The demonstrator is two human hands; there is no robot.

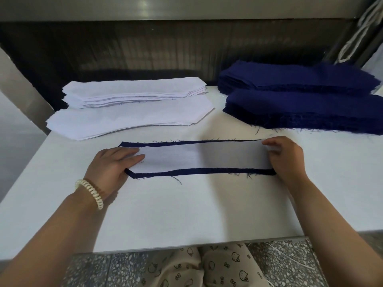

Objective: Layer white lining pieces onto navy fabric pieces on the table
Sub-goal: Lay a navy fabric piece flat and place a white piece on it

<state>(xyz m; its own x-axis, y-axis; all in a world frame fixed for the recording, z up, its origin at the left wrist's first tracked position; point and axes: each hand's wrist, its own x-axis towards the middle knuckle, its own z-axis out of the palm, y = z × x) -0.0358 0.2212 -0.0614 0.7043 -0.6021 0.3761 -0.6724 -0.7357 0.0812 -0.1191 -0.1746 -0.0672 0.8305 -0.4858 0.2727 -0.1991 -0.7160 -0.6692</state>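
Fingers (132, 157) on one lining (203, 157) over one navy piece (203, 171)

Soft, even light; wide-angle bend at my edges.
I see faint shadows on the table (186, 214) just right of the left hand (116, 162), glare on the ledge (145, 11) far beyond it, and a dark recess (145, 48) under that.

white table (186, 214), lining stacks (132, 119) back left, navy stacks (300, 106) back right, navy piece (196, 171) centre
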